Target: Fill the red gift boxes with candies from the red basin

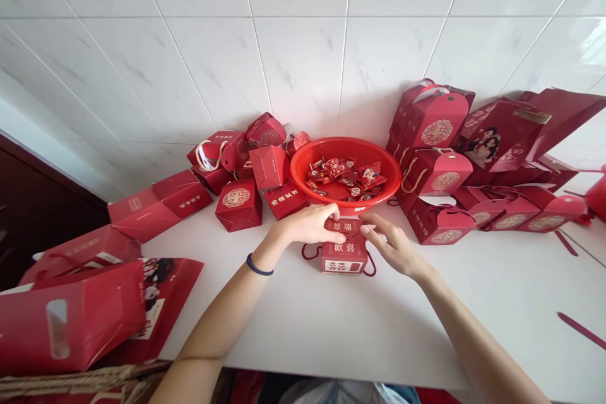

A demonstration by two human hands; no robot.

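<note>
A small red gift box [344, 251] with white characters and red cord handles stands on the white table [331, 328], just in front of a red plastic basket. My left hand [310, 225] rests on the box's top left edge, fingers curled over it. My right hand [391, 243] touches the box's top right side with fingers bent inward. A dark band circles my left wrist. The basket [303, 167] holds several small red-wrapped sweets [345, 178].
Several folded red boxes [239, 204] lie left of the basket against the tiled wall. Red handled gift bags [438, 170] are stacked on the right. Larger red bags [71, 315] lie at the near left edge. A red strip [580, 330] lies at far right.
</note>
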